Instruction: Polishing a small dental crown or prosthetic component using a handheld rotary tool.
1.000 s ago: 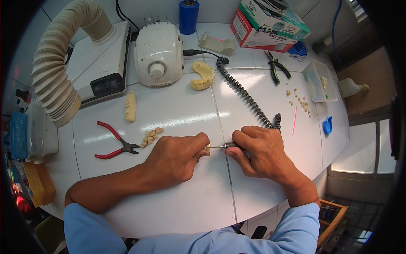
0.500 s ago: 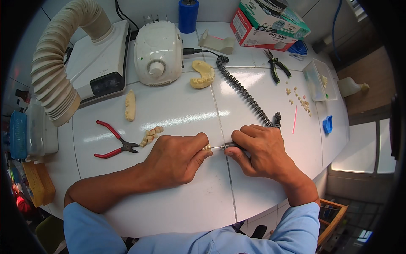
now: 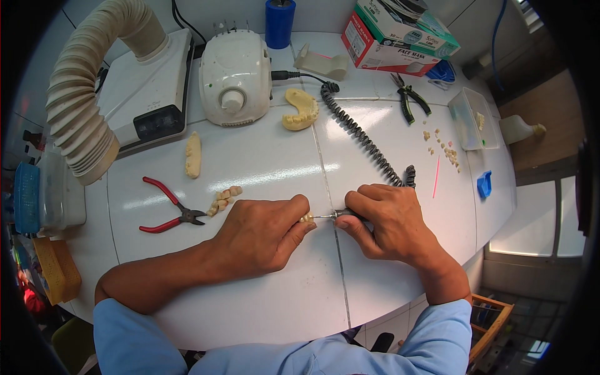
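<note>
Between thumb and fingers, my left hand (image 3: 267,232) pinches a small cream dental piece (image 3: 306,217), mostly covered by the fingertips. My right hand (image 3: 390,220) is wrapped round a dark rotary handpiece (image 3: 347,214) with a metal nose. Its thin bur (image 3: 322,216) points left and reaches the dental piece; whether it touches cannot be made out. A coiled black cord (image 3: 369,142) runs from near my right hand back to the white control unit (image 3: 234,81). Close to my left hand lie a pile of loose artificial teeth (image 3: 224,199) and red-handled cutters (image 3: 181,212).
Behind are a yellow dental cast (image 3: 300,110), a long cream cast piece (image 3: 193,155) and a white box with a ribbed hose (image 3: 75,100). Black-handled pliers (image 3: 410,99), scattered small teeth (image 3: 449,151), a pink stick (image 3: 436,176), a blue tray (image 3: 484,184) and a clear container (image 3: 470,119) occupy the right.
My right hand and the handpiece have shifted very slightly to the right. My left hand stays almost in place, still pinching the dental piece.
</note>
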